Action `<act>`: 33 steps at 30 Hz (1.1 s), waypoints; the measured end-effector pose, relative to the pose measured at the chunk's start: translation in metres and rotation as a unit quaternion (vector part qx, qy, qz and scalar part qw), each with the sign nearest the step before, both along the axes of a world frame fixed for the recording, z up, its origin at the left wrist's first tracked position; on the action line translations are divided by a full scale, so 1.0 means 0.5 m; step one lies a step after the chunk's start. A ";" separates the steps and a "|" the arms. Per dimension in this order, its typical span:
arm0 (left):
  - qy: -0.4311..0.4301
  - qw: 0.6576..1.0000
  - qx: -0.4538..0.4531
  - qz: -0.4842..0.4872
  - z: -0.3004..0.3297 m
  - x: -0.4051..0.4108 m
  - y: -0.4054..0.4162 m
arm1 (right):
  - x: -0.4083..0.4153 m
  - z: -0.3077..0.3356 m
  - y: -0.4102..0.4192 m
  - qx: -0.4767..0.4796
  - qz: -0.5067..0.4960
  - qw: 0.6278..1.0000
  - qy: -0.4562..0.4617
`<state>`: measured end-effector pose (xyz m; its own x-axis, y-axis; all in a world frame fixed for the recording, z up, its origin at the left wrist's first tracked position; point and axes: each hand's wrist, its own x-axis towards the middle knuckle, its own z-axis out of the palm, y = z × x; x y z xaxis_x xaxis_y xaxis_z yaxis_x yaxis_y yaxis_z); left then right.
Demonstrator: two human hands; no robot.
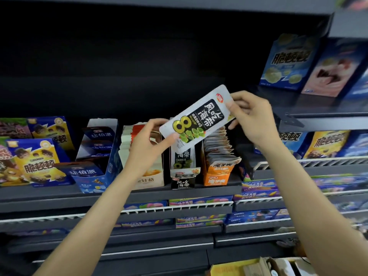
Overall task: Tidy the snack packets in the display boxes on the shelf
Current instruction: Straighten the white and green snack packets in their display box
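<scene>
A long white and black snack packet (pixel 199 118) is held tilted above the shelf, between both hands. My left hand (pixel 148 142) pinches its lower left end with thumb and fingers. My right hand (pixel 251 116) pinches its upper right end. Directly below stands the black display box (pixel 183 181) with matching packets upright inside. A cream display box (pixel 151 176) of packets stands to its left, partly hidden by my left wrist. An orange display box (pixel 217 177) crammed with leaning packets stands to its right.
A blue open box (pixel 95 176) of dark blue packs sits further left, beside yellow and blue snack boxes (pixel 37 164). More blue boxes (pixel 288 64) stand on the upper right shelf. Lower shelves with white wire rails (pixel 179 208) hold flat biscuit packs. Cardboard cartons (pixel 254 267) lie at the bottom right.
</scene>
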<state>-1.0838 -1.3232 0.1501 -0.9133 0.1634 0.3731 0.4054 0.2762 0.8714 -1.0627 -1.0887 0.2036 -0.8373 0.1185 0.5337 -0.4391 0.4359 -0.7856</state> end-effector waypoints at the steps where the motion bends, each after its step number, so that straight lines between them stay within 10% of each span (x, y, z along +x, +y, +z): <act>1: -0.020 0.999 0.035 -0.020 0.008 0.000 0.004 | 0.010 -0.001 0.002 -0.038 0.013 0.999 -0.009; 6: 0.016 0.991 0.124 -0.044 0.032 0.007 0.013 | 0.049 -0.015 0.034 -0.081 0.068 0.994 -0.002; 10: 0.231 0.968 0.059 -0.073 0.025 -0.001 -0.005 | 0.062 -0.037 0.064 -0.022 0.090 0.995 0.049; 17: 0.470 0.868 -0.120 -0.110 0.008 -0.020 -0.023 | 0.066 -0.081 0.108 0.289 0.044 0.923 0.250; 26: 0.499 0.850 -0.152 -0.065 -0.005 -0.024 -0.025 | 0.056 -0.092 0.126 0.405 -0.001 0.848 0.342; 33: 0.206 0.978 0.010 0.000 0.008 0.000 0.003 | 0.056 -0.083 0.044 0.067 -0.045 0.992 0.099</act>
